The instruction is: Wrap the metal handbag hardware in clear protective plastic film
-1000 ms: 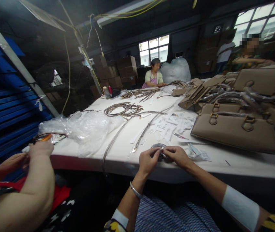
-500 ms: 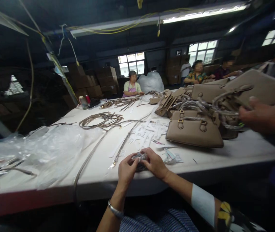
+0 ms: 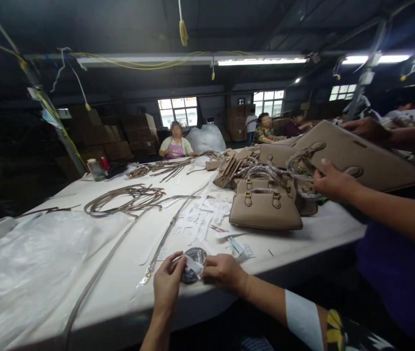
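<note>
At the near edge of the table lies a dark round coil (image 3: pixel 196 254), with what looks like clear plastic about it. In front of it a small white sheet (image 3: pixel 193 266) stretches between my hands; whether it is paper or film I cannot tell. My left hand (image 3: pixel 169 280) pinches the left end of the sheet between thumb and fingers. On the right side my right hand (image 3: pixel 225 273) is closed, knuckles up, on the sheet's other end or the plastic beside it; its fingertips are partly hidden. A long strap (image 3: pixel 161 241) with a metal clasp lies left of the coil.
Taupe handbags (image 3: pixel 266 209) are heaped on the right, where a co-worker's hand (image 3: pixel 335 180) holds one. Coiled straps (image 3: pixel 123 200) and plastic bags (image 3: pixel 28 263) lie left. White strips (image 3: pixel 200 219), small snips (image 3: pixel 218 228) and a packet (image 3: pixel 238 247) sit ahead.
My hands have drawn apart, uncovering the dark coil, and the white sheet now shows between them. The view has swung right. The co-worker's handbag has tilted.
</note>
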Available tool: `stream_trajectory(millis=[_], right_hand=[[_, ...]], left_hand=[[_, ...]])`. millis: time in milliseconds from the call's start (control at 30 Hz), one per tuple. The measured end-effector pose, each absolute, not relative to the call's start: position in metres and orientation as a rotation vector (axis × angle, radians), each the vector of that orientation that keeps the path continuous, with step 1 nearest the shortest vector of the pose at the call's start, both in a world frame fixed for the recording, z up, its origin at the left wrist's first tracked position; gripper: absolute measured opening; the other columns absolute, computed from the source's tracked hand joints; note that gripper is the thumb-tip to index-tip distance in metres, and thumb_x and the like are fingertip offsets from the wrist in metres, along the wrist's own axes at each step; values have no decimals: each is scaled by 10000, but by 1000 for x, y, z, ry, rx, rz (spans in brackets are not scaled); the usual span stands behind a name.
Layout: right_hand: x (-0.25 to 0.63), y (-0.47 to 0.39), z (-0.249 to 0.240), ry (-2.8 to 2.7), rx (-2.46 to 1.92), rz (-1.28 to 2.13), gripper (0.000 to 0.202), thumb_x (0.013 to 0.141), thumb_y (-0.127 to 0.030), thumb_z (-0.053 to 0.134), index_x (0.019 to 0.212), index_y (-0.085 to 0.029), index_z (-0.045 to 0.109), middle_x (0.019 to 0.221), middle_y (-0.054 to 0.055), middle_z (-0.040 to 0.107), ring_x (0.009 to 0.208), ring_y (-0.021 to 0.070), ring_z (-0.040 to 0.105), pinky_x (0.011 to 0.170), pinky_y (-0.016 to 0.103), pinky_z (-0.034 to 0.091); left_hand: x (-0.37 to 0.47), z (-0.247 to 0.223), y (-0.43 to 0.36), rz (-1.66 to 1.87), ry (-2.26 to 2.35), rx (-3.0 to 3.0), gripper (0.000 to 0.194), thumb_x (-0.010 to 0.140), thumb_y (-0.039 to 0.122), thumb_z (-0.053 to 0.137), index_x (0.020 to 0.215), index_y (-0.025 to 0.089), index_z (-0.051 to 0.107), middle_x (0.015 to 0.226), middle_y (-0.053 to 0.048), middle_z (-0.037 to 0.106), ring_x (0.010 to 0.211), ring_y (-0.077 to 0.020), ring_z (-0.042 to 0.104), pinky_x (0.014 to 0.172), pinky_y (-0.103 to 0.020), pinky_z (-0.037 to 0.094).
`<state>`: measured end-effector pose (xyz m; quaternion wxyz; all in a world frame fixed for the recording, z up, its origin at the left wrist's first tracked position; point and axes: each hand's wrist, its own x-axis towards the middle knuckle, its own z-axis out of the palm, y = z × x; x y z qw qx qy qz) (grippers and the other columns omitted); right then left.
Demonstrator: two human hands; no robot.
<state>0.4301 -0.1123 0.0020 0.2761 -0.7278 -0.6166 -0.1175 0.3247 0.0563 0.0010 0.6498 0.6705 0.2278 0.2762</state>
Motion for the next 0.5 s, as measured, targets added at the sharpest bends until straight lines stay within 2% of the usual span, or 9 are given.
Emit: stream_trajectory(millis=[100, 167, 233, 300, 367, 433, 500], right_hand=[[434, -119, 4, -1528, -1919, -284, 127, 899, -259, 592, 928, -243, 714, 913, 5, 713, 793, 142, 658, 681, 214, 469], [437, -121, 9, -1369, -1881, -239, 194, 934, -200, 523, 1008, -218, 701, 967, 33, 712, 908, 144, 659, 811, 220, 486], [441, -121, 17, -1287, -1885, -159, 254, 896, -162, 555, 1114, -215, 676, 1099, 60, 692, 1010, 168, 642, 895, 253, 480], [445, -121, 23, -1362, -1948, -48, 457, 806, -183, 664, 1253, -256, 608, 1323, 75, 590, 1107, 216, 611, 923, 296, 480], [449, -119, 27, -1504, -2001, 61, 649, 735, -228, 736, 1345, -303, 526, 1449, 73, 478, 1167, 253, 581, 929, 317, 480], [453, -114, 27, -1615, -2005, 124, 644, 736, -245, 737, 1341, -313, 527, 1429, 59, 499, 1189, 253, 567, 946, 308, 464], [457, -109, 25, -1689, -1995, 138, 511, 776, -234, 697, 1272, -297, 590, 1382, 48, 541, 1191, 241, 564, 955, 291, 446]], left_hand=[[315, -11, 58, 672, 342, 1914, 391, 776, 412, 669, 1103, 197, 685, 1105, -91, 725, 1070, -273, 662, 933, -380, 535], [309, -19, 61, 718, 168, 2169, 447, 751, 346, 703, 1186, 256, 655, 1195, -63, 691, 1126, -276, 634, 983, -400, 507], [306, -23, 65, 766, 12, 2340, 468, 755, 295, 703, 1218, 292, 637, 1219, -41, 679, 1124, -262, 635, 982, -380, 510], [307, -23, 70, 803, -36, 2423, 391, 813, 277, 644, 1203, 304, 644, 1189, -24, 695, 1085, -232, 659, 938, -331, 538], [311, -21, 76, 830, -15, 2453, 336, 859, 264, 579, 1183, 312, 654, 1142, -6, 717, 1033, -205, 686, 886, -284, 561], [316, -18, 81, 842, -43, 2466, 326, 862, 243, 557, 1160, 318, 666, 1101, 13, 733, 991, -189, 704, 853, -253, 569], [321, -17, 85, 846, -103, 2482, 343, 841, 227, 573, 1157, 321, 668, 1092, 23, 736, 979, -182, 708, 847, -237, 569]])
